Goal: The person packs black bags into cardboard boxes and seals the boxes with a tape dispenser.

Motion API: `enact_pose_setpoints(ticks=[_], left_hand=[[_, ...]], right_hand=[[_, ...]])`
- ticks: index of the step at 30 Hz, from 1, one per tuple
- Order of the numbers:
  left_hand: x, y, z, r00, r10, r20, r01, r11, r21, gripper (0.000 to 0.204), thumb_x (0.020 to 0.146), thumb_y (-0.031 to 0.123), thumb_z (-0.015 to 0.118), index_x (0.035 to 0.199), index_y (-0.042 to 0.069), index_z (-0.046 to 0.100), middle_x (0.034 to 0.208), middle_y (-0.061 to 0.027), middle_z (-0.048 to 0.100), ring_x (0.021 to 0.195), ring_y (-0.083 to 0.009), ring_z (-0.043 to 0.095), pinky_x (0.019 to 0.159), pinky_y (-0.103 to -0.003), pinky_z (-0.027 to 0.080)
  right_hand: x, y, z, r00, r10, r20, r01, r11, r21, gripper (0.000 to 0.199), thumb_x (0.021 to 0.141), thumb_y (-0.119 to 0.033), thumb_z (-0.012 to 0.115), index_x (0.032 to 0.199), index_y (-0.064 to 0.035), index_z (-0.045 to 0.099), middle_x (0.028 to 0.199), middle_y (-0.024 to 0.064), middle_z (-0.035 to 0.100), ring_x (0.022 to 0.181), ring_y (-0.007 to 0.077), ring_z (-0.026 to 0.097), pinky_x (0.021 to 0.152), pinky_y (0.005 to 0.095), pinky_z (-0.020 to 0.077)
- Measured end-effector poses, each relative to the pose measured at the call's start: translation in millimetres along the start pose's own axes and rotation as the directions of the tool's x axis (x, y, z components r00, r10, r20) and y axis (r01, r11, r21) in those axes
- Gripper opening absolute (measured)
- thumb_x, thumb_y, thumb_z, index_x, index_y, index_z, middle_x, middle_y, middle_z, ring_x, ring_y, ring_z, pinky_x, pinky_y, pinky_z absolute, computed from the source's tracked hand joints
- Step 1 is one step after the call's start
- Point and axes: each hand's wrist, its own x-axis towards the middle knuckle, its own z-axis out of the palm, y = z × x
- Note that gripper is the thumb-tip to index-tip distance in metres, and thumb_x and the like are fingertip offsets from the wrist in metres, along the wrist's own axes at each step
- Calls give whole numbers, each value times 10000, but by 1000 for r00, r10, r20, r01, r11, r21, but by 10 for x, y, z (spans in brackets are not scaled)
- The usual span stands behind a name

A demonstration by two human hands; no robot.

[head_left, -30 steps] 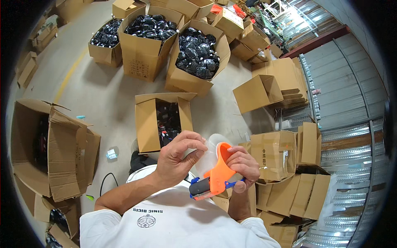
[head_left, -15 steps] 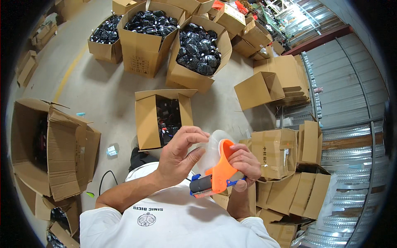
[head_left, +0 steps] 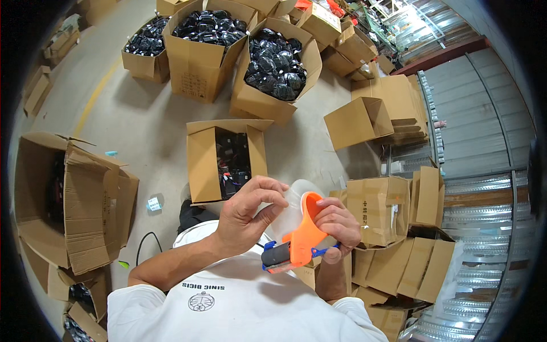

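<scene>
Warehouse floor — hands [head_left: 250, 214] on dispenser [head_left: 299, 239]

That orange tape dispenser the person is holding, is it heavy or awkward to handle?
Probably light: the right hand alone carries the orange tape dispenser. It looks like stiff moulded plastic, unlikely to flex. The tape roll the left hand touches may turn under a push.
</scene>
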Motion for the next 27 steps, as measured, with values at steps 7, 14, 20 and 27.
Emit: enact_pose_setpoints(ticks=[7, 14, 20, 27], left_hand=[[-26, 11, 33, 999, 25, 28, -25, 1000, -1, 128, 950, -68, 673, 1043, 20, 660, 1160, -101, 594, 1190, -250, 616, 981, -352, 517], [88, 64, -161, 993, -30, 118, 32, 999, -16, 239, 955, -55, 680, 1180, 15, 720, 1259, -127, 573, 1259, -259, 594, 1044, -371, 535], [245, 196, -307, 976, 32, 216, -65, 987, 150, 198, 908, -51, 740, 1093, 14, 761, 1138, -118, 662, 1094, -262, 688, 945, -361, 587], [490, 340, -404, 894, 141, 425, -314, 873, 372, 132, 868, -56, 757, 964, -2, 684, 1087, -128, 675, 969, -274, 700, 797, -328, 584]], right_hand=[[-15, -43, 11, 1000, 5, -8, -6, 999, -37, 641, 925, -575, 661, 694, 22, 617, 604, 99, 602, 581, 259, 638, 832, 477, 546], [-2, -40, 24, 1000, -20, -13, 20, 999, -29, 636, 927, -566, 659, 695, 25, 616, 607, 103, 610, 585, 262, 644, 831, 478, 546], [29, -46, 48, 1000, -6, 5, 6, 999, -33, 632, 924, -562, 663, 694, 25, 620, 608, 104, 612, 582, 261, 643, 824, 472, 551], [101, -24, 6, 997, -7, 82, 9, 1000, -29, 600, 892, -548, 702, 695, 15, 633, 610, 93, 611, 580, 257, 638, 826, 470, 560]])
